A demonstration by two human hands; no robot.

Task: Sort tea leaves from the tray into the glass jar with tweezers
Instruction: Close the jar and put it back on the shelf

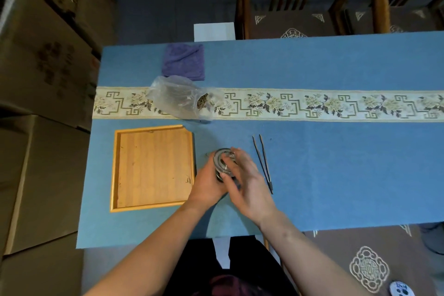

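The glass jar (pixel 223 163) is stood on the worktop (pixel 336 175) just right of the tray (pixel 153 168), gripped from the left by the left hand (pixel 207 185), whose fingers are curled round its side, while the right hand (pixel 247 187) is laid over its top with fingers bent onto the metal-ringed lid; whether the lid is being pinched cannot be told, as the frame is blurred there. A slip is judged possible: smooth glass could be tipped if the lid were twisted hard against a loose hold. The tray is shallow, square and of pale wood, with only a few dark leaf scraps (pixel 188 180) left near its right edge. The tweezers (pixel 263 163), thin, dark and two-pronged, are lying untouched just right of the hands. Loose leaves could be scattered on the blue felt-like cloth.
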